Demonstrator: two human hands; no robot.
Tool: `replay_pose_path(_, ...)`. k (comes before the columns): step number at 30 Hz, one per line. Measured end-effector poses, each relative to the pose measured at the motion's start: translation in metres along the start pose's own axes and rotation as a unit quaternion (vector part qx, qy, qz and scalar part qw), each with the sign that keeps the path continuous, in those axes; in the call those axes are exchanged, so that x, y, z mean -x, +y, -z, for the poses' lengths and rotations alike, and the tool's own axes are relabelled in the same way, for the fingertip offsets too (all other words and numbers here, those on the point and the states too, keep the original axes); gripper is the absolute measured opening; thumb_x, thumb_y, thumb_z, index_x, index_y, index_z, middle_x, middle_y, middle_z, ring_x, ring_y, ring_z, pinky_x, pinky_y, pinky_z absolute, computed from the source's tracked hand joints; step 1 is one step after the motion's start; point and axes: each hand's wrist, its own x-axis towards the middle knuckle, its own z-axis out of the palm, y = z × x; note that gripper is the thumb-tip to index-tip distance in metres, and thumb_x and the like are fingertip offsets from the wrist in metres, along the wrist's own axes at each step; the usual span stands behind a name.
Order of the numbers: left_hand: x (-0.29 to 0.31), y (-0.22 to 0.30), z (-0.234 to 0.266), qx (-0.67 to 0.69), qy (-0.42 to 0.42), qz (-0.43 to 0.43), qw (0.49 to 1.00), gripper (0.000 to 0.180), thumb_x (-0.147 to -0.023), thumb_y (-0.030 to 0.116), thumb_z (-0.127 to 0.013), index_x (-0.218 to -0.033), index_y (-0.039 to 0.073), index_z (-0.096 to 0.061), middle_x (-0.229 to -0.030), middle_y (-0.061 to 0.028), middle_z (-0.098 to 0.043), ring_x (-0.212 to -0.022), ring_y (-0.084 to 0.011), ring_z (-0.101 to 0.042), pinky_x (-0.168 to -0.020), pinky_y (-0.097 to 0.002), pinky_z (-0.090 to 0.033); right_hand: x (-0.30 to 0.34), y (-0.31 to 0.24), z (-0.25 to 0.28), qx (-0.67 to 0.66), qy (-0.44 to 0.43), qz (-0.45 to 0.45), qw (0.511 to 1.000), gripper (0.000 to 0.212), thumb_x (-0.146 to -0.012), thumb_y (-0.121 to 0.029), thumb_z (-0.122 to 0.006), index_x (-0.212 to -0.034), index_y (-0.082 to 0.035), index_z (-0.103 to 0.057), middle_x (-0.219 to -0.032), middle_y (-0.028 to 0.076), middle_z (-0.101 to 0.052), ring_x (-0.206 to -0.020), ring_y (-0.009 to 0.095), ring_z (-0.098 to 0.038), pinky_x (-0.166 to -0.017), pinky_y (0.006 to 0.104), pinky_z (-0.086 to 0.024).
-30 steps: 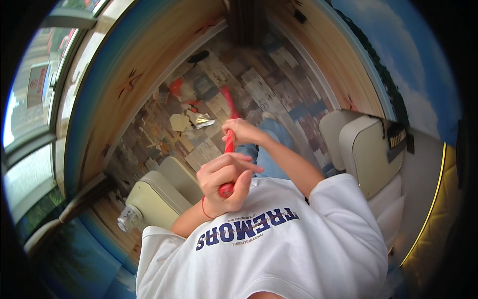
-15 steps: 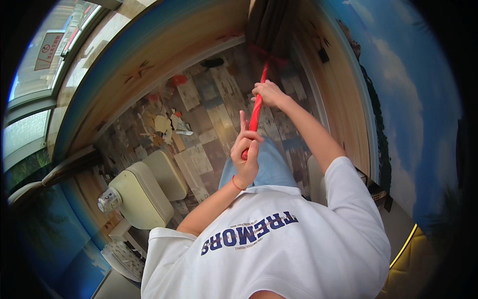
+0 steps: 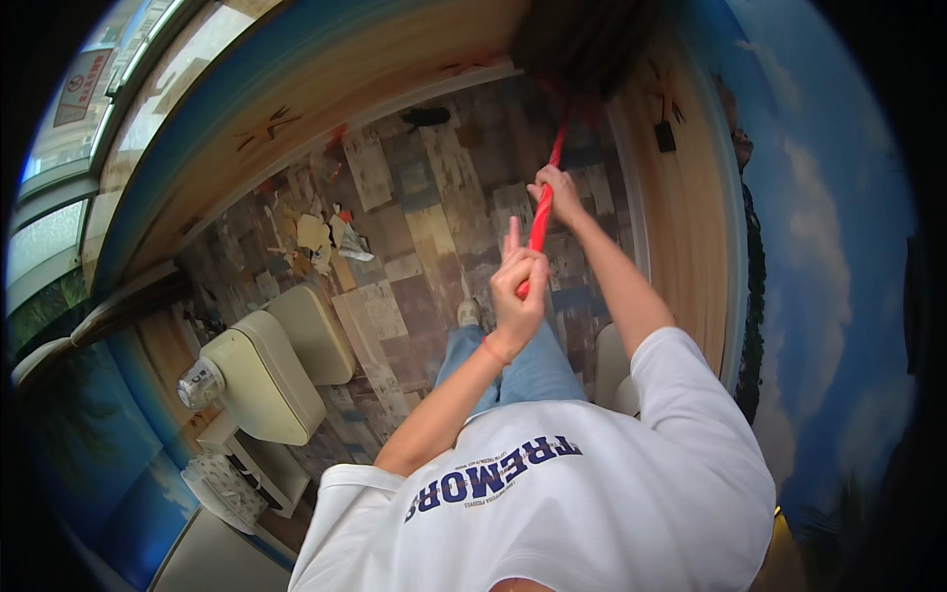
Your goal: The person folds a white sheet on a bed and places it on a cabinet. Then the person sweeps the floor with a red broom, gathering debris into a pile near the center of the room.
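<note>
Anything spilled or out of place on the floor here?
Yes: pale scraps and a crumpled silvery piece lie scattered on the floor, left of the red pole held by the left hand and right hand. They look out of place, strewn loose there. An unidentifiable dark item lies near the far wall.

Shirt (image 3: 602,533), nearer the body than both hands (left (image 3: 520,286), right (image 3: 560,195)): one big word in navy block capitals across the chest, slanted, upside down in view. Tiny lettering rows run along the big letters, too small to read. Sign (image 3: 82,87) at window (image 3: 47,242), far out to the left of both hands: pale panel, red characters, round red symbol, small and tilted.
</note>
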Motion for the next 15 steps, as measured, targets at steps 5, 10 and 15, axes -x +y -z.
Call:
replay_pose_path(5,-0.013,0.080,0.061,-0.097,-0.054,-0.009,0.994,0.021,-0.086,0.000,-0.050,-0.066,-0.005,-0.053,-0.068,-0.0122,-0.051,-0.127,-0.0419,-0.049,-0.112,-0.0493,-0.026,0.017,-0.111,-0.027,-0.210,0.052,-0.010,0.976,0.022,-0.076,-0.013,-0.073,-0.068,-0.004,-0.055,-0.074,0.013,-0.056,-0.066,0.030,-0.057,-0.059,0.0386,-0.046)
replay_pose_path(10,-0.020,0.118,0.084,-0.134,-0.105,-0.044,0.984,0.021,-0.080,-0.003,-0.053,-0.060,-0.004,-0.047,-0.063,-0.0132,-0.045,-0.104,-0.0390,-0.065,-0.099,-0.0478,-0.043,0.010,-0.186,-0.062,-0.313,-0.025,-0.020,0.949,0.020,-0.078,-0.010,-0.070,-0.071,-0.002,-0.054,-0.076,0.012,-0.052,-0.067,0.027,-0.055,-0.060,0.0361,-0.044)
replay_pose_path(15,-0.010,0.169,0.131,-0.064,-0.109,-0.063,0.990,0.020,-0.075,0.000,-0.051,-0.057,-0.002,-0.044,-0.059,-0.0104,-0.047,-0.097,-0.0372,-0.067,-0.092,-0.0463,-0.048,0.012,-0.245,-0.016,-0.230,-0.039,-0.024,0.972,0.020,-0.078,-0.017,-0.070,-0.070,-0.004,-0.057,-0.077,0.013,-0.055,-0.071,0.033,-0.058,-0.062,0.0412,-0.046)
